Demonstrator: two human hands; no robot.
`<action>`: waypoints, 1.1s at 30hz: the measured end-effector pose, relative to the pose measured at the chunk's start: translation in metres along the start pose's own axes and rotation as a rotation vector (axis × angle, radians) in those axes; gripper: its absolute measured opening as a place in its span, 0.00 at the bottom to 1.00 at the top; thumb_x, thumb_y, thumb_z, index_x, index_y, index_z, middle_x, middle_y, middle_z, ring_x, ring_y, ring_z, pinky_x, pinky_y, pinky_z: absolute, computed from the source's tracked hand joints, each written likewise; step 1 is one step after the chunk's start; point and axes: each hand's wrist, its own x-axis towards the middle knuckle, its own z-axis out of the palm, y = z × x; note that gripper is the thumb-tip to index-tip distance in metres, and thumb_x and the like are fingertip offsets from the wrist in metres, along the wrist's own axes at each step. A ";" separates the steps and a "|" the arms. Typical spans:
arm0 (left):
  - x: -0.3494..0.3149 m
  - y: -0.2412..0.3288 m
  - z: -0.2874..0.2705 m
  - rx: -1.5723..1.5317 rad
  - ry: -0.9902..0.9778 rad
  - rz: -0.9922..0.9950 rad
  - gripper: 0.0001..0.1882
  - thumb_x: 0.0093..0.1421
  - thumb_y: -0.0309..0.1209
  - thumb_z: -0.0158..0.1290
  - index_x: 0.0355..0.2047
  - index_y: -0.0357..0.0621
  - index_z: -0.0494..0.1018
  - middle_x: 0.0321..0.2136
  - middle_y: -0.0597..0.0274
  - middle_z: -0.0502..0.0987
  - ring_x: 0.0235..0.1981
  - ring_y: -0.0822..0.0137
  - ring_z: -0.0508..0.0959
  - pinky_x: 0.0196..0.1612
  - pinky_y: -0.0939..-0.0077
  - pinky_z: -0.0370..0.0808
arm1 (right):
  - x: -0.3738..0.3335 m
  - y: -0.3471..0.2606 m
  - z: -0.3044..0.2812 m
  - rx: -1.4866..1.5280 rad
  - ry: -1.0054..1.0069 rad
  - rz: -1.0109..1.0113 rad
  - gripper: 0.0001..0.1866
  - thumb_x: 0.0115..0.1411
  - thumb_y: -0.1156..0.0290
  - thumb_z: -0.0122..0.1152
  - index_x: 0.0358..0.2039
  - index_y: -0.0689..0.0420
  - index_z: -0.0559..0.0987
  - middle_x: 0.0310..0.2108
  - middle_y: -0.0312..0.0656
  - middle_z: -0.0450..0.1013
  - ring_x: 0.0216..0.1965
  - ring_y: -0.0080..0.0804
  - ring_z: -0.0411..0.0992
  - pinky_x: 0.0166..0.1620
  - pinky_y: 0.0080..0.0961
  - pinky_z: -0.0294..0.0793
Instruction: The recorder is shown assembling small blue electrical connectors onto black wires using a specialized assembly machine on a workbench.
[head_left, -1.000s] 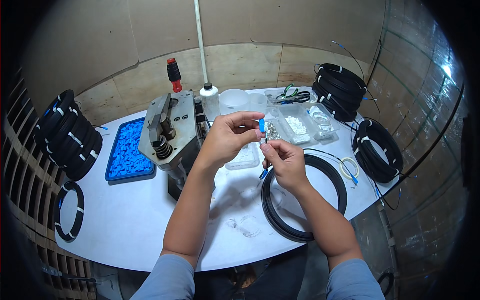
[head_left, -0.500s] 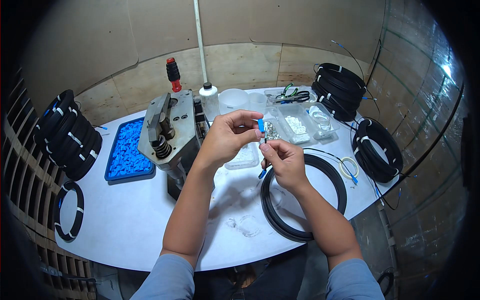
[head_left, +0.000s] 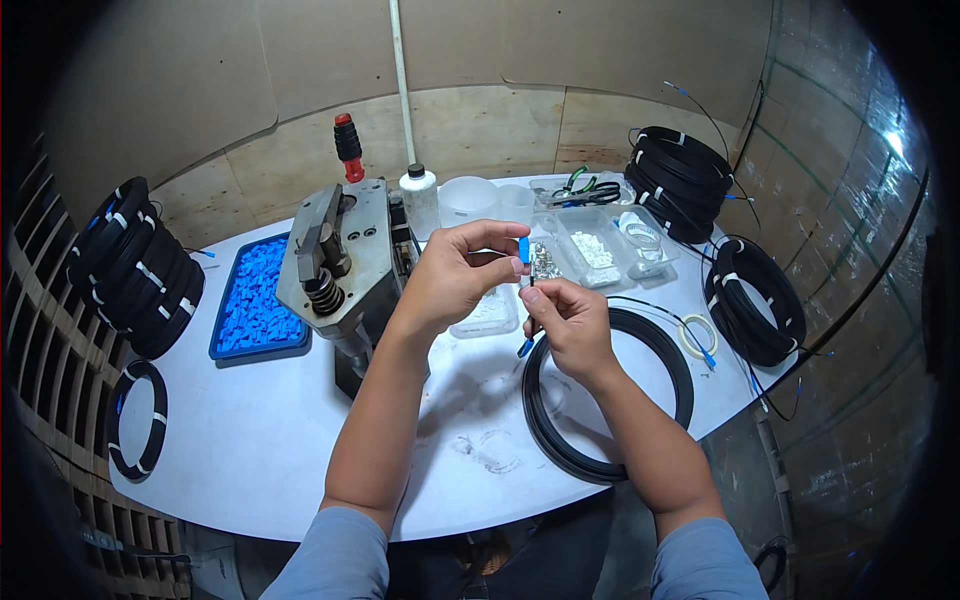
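Between the thumb and forefinger of my left hand [head_left: 455,272] is a small blue connector piece [head_left: 524,248]. My right hand [head_left: 570,325] pinches a thin black cable [head_left: 533,284] just below it, its tip pointing up at the blue piece. Whether the tip sits inside the piece is too small to tell. Under my right fingers hangs another blue connector end [head_left: 525,347]. A coil of black cable [head_left: 680,375] lies flat beneath my right forearm. Left of my left forearm stands a metal hand press [head_left: 345,260] with a red and black handle [head_left: 347,148].
A tray of blue connector pieces [head_left: 262,300] sits left of the press. Clear boxes hold white parts [head_left: 595,255] and small metal parts [head_left: 546,262]. Behind are a white bottle [head_left: 418,195] and green-handled pliers [head_left: 578,185]. Bundled cable coils [head_left: 150,270] stand at both sides.
Both hands keep nearly the same place and grip. The blue piece has shifted very slightly to the right.
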 end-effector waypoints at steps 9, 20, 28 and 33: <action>0.001 0.000 0.000 -0.018 -0.001 0.006 0.18 0.53 0.19 0.59 0.45 0.35 0.74 0.36 0.60 0.78 0.36 0.71 0.79 0.43 0.76 0.78 | 0.000 0.000 0.000 0.001 0.006 0.008 0.10 0.62 0.68 0.59 0.35 0.63 0.78 0.23 0.34 0.74 0.23 0.17 0.71 0.27 0.15 0.72; 0.000 0.000 -0.001 0.015 0.011 -0.005 0.17 0.53 0.19 0.58 0.45 0.36 0.74 0.37 0.60 0.78 0.37 0.71 0.79 0.43 0.76 0.77 | 0.001 0.003 0.000 -0.004 0.004 0.007 0.10 0.62 0.69 0.59 0.34 0.63 0.78 0.23 0.34 0.73 0.23 0.18 0.71 0.27 0.16 0.72; 0.003 -0.005 -0.001 -0.019 -0.016 0.011 0.18 0.53 0.19 0.59 0.46 0.33 0.74 0.38 0.57 0.78 0.39 0.70 0.78 0.45 0.75 0.77 | 0.003 0.003 -0.002 -0.008 0.008 -0.005 0.10 0.62 0.68 0.59 0.35 0.63 0.78 0.23 0.34 0.73 0.23 0.18 0.71 0.27 0.16 0.72; 0.000 0.000 0.000 0.013 0.011 -0.006 0.18 0.53 0.20 0.59 0.45 0.33 0.74 0.37 0.57 0.78 0.38 0.71 0.78 0.45 0.76 0.76 | 0.002 0.002 0.000 -0.024 0.012 0.010 0.10 0.62 0.68 0.59 0.35 0.63 0.79 0.22 0.34 0.73 0.23 0.18 0.71 0.27 0.16 0.72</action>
